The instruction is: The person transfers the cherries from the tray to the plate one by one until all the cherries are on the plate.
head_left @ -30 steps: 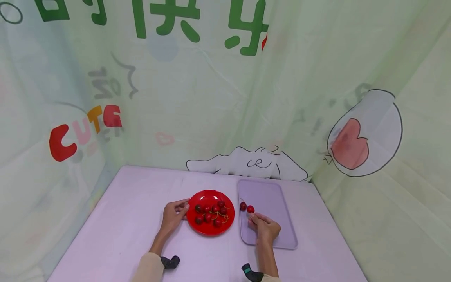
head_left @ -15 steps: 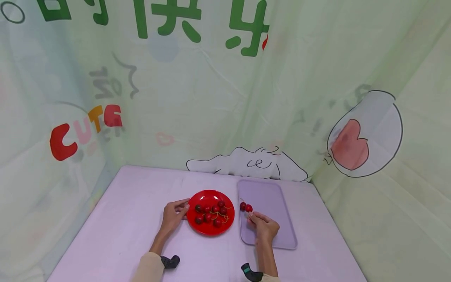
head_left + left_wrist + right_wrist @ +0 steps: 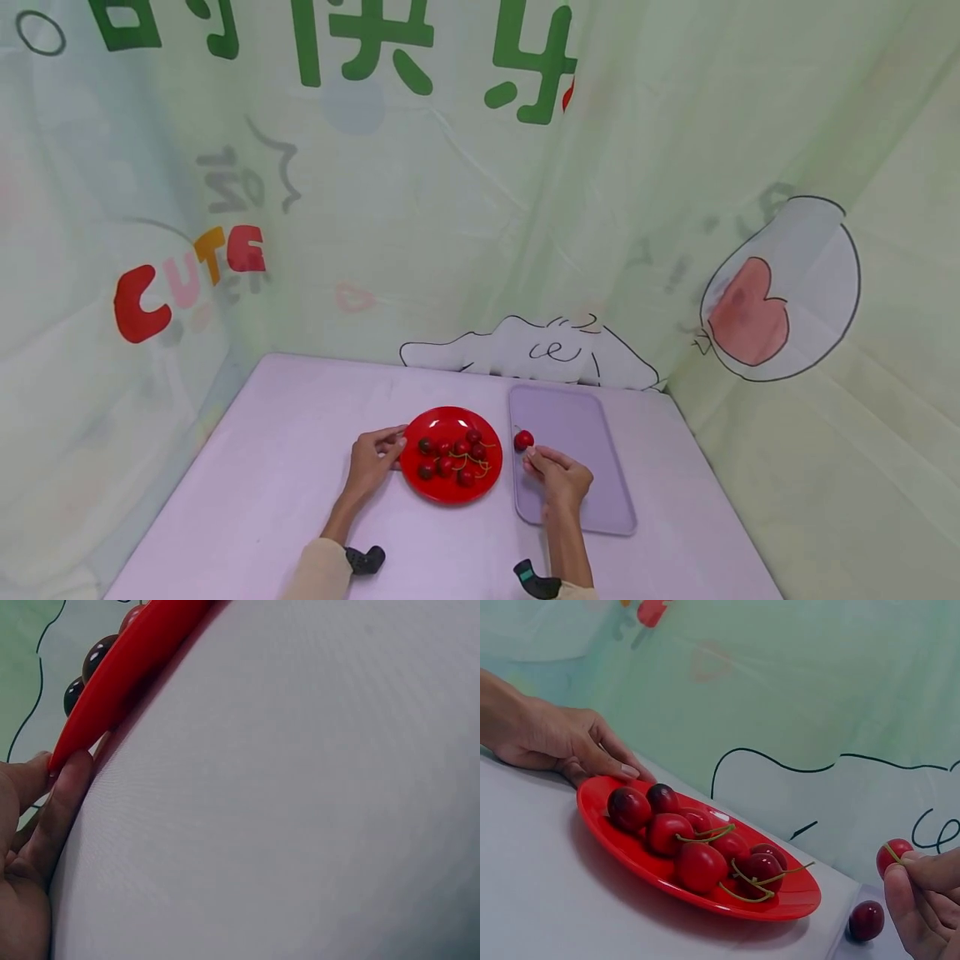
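Observation:
A red plate point(image 3: 442, 493) bears several dark red cherries point(image 3: 701, 867) with green stems. My left hand point(image 3: 367, 460) grips the plate's left rim; in the left wrist view the thumb lies on top and fingers are under the rim point(image 3: 112, 697). Over the lavender tray point(image 3: 581, 442), my right hand point(image 3: 562, 483) pinches one red cherry point(image 3: 887, 859) by its stem, held up between thumb and finger. A darker cherry point(image 3: 866, 921) sits on the tray just below and beside it; in the head view the held cherry partly covers it.
The plate and tray stand close together on a pale lavender table point(image 3: 315, 433). Printed fabric curtains point(image 3: 450, 208) enclose the back and both sides. A black band-like device point(image 3: 366, 560) is on each wrist.
My right hand has shifted slightly left with the cherry, which now overlaps the other tray cherry in the head view. The left hand keeps its hold on the plate.

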Motion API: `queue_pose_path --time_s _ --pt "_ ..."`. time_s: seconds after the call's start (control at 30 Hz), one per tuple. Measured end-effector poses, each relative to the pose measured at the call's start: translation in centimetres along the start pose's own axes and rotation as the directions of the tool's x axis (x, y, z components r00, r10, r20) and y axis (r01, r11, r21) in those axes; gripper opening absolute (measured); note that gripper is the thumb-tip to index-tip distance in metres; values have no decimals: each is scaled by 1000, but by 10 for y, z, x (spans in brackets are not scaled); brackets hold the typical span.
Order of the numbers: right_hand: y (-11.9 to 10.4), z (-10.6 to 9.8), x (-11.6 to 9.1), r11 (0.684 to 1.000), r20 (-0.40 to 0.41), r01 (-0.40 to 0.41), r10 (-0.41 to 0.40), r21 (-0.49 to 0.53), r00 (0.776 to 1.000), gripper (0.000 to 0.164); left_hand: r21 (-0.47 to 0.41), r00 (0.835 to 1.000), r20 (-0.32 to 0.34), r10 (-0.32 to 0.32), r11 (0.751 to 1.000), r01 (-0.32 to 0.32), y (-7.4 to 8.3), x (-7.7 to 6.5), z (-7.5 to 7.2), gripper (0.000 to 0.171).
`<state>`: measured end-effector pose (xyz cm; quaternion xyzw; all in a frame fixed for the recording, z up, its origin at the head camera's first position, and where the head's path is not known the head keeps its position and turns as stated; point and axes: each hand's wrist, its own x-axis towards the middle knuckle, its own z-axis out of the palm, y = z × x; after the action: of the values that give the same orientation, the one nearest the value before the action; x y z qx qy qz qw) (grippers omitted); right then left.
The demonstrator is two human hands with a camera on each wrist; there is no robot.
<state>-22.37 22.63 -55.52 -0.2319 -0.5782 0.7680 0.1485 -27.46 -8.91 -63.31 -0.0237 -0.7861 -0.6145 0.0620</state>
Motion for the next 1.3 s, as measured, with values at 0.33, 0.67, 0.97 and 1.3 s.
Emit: queue_pose_path --time_s 0.33,0.67,0.97,1.3 --pt "0 19 -3 999 11 -25 26 -37 1000 27 -1 1000 -7 1 1000 -1 -2 2 -1 32" --pt "-4 34 -7 997 37 -21 24 -79 999 34 2 1000 -6 -14 1000 14 0 2 2 32" --pt "0 41 -8 995 80 -4 12 -95 997 30 6 1000 3 -5 1000 5 0 2 2 32" --pt "5 49 -7 995 127 -14 27 -102 991 27 16 1000 -5 -1 1000 1 0 2 0 32"
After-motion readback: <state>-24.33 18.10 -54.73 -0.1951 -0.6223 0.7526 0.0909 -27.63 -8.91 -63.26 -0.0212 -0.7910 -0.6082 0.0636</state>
